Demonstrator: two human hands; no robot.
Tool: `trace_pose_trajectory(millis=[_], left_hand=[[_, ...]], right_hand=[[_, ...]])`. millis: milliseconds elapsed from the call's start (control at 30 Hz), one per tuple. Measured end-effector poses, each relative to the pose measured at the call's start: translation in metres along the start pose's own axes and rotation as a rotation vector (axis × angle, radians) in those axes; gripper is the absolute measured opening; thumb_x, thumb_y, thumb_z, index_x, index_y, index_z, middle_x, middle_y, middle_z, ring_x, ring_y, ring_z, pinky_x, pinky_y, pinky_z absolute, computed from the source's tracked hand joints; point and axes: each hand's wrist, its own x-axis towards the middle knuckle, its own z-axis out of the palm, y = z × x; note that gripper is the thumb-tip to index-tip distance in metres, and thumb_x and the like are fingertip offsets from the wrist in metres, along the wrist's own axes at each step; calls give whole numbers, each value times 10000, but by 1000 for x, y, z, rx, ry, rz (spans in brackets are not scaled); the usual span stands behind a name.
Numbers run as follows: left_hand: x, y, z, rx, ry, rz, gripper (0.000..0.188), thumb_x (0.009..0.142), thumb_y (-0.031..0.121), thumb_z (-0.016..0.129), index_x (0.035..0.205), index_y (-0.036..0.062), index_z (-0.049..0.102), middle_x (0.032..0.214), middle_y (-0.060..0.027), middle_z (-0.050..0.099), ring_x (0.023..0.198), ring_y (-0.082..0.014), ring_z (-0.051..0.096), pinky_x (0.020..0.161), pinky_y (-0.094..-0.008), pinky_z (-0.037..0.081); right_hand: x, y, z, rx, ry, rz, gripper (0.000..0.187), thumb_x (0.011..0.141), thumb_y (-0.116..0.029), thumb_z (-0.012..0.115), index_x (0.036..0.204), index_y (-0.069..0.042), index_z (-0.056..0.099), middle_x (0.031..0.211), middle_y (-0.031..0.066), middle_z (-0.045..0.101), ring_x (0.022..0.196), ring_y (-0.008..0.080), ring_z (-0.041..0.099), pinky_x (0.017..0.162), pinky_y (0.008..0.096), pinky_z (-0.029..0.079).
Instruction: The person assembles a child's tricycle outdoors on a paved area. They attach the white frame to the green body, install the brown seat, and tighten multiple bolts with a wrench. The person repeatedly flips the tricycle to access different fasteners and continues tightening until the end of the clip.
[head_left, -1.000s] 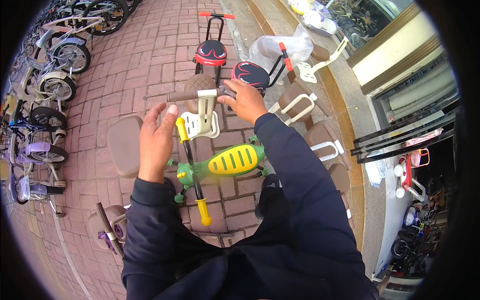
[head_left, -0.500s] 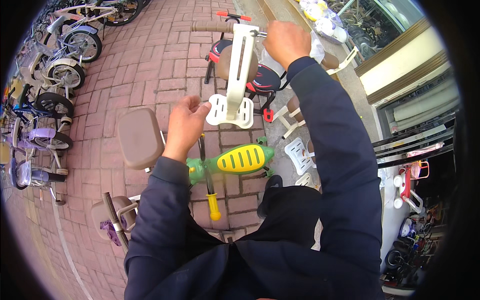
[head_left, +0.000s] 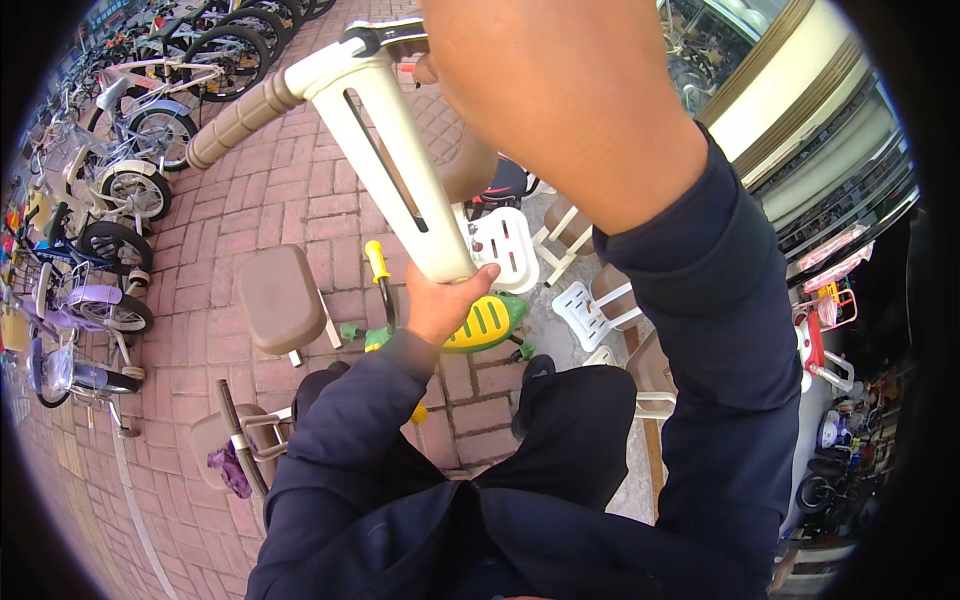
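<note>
Raised close before me is a child bike seat (head_left: pixel 402 135) with a cream slotted post, tilted with its top to the left. A brown ribbed handlebar grip (head_left: pixel 240 122) sticks out left from its top; a brown cushion (head_left: pixel 468 165) and a white slotted footrest (head_left: pixel 515 252) show behind the post. My left hand (head_left: pixel 437 305) is closed round the post's lower end, thumb toward the footrest. Large at the top, my right hand (head_left: pixel 560 110) is closed at the bar's right end; its fingers are mostly hidden.
Below stands a green and yellow ride-on toy (head_left: pixel 484 326). A brown seat pad (head_left: pixel 282 300) lies to its left, and more child seat parts (head_left: pixel 588 315) sit at the right. Parked bicycles (head_left: pixel 135 195) line the left side, with a shopfront step and window at the right.
The child bike seat has come up closer and tilted leftward. My left hand has moved from beside the footrest onto the post's lower end. My right hand has risen with the bar.
</note>
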Motion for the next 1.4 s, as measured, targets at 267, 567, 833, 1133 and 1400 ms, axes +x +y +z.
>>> trace_pose_trajectory(millis=[267,567,833,1133,1400], left_hand=[[14,27,-55,-311,-133,-126,624,778,114,783,1323,-82,551,1027,-122,691,839,-201,710,745,-331,598],[25,13,-82,-530,-226,-310,867,755,368,761,1407,-119,461,1090,-176,645,852,-268,726,641,-312,607],[36,10,-81,-540,-225,-334,832,762,390,750,1358,-134,498,1038,-168,654,849,-264,722,630,-301,600],[16,7,-59,-307,-165,-455,646,779,273,735,1289,-79,554,1028,-145,663,878,-241,708,708,-339,584],[8,7,-54,-248,-193,-465,767,779,297,739,1386,-103,494,1110,-168,647,865,-265,715,658,-323,597]], right_hand=[[-118,9,41,656,177,388,337,1039,-320,651,987,9,708,1120,139,733,677,102,585,601,255,457],[-283,12,144,1309,-26,1053,658,1126,-520,343,928,8,684,898,85,717,796,135,614,749,299,505],[-297,38,137,1507,-519,1142,619,1085,-551,459,1045,24,684,687,69,615,599,125,553,569,284,459],[-288,0,134,2321,-258,793,600,1086,-378,520,1433,110,531,1117,170,636,969,213,606,916,346,498],[-290,-4,139,2110,-306,1038,467,1042,-215,628,1380,104,582,1020,149,674,857,184,633,813,324,517]])
